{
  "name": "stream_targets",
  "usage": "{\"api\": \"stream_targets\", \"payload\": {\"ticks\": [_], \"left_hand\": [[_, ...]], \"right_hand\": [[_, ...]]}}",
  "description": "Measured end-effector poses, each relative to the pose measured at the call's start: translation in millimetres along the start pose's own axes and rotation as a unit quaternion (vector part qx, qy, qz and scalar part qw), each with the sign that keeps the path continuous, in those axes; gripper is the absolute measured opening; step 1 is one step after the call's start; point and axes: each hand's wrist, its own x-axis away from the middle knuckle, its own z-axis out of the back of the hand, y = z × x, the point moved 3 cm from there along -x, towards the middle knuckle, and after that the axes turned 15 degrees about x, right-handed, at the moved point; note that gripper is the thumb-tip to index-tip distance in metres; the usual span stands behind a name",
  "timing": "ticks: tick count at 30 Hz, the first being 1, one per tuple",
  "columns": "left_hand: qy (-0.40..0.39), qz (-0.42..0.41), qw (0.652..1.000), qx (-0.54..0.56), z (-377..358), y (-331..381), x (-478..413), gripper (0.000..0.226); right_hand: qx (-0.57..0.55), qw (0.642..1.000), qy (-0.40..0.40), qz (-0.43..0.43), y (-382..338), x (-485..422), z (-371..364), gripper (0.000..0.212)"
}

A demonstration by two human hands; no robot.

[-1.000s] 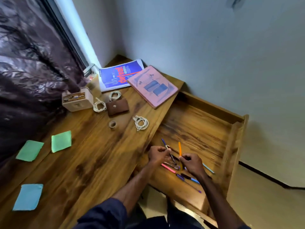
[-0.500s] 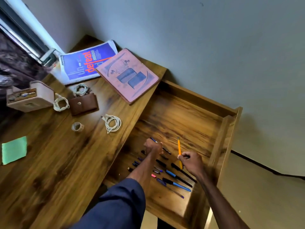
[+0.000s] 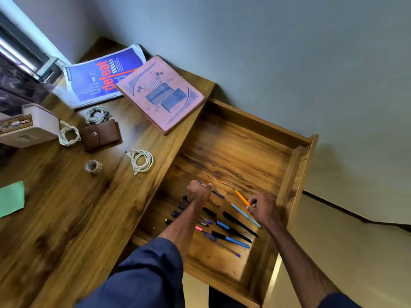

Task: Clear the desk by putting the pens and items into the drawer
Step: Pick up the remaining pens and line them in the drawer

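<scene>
I had both hands down in the drawer [image 3: 291, 174]. The left hand [image 3: 198, 191] was fisted round a dark pen [image 3: 216, 193] whose end poked out to that hand's right. The right hand [image 3: 262, 207] pinched an orange pencil [image 3: 241, 197] that pointed away from it toward the drawer's back. The other pens [image 3: 235, 223] lay in a loose row between and just below the two hands.

My worry was the release. Let go at a slant, the pencil could land across the row and scatter it, or roll toward the far wall. The left forearm hung right over several pens, so pulling it back low might drag them. A cable [image 3: 142, 161], tape [image 3: 93, 166] and a pouch [image 3: 101, 135] sat on the desk [image 3: 77, 218], well out to the left hand's left, easy to forget.

I saw both hands only from the back, so their fingertips were hidden. The forearm covered parts of some pens. A green note [image 3: 11, 198] was cut off at the frame's edge.
</scene>
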Motion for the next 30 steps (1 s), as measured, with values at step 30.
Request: {"api": "stream_targets", "payload": {"ticks": [30], "left_hand": [[-0.042, -0.072, 0.996, -0.04, 38.0, -9.1, 76.5, 0.012]], "right_hand": [[-0.227, 0.968, 0.104, 0.028, -10.6, 14.7, 7.4, 0.022]]}}
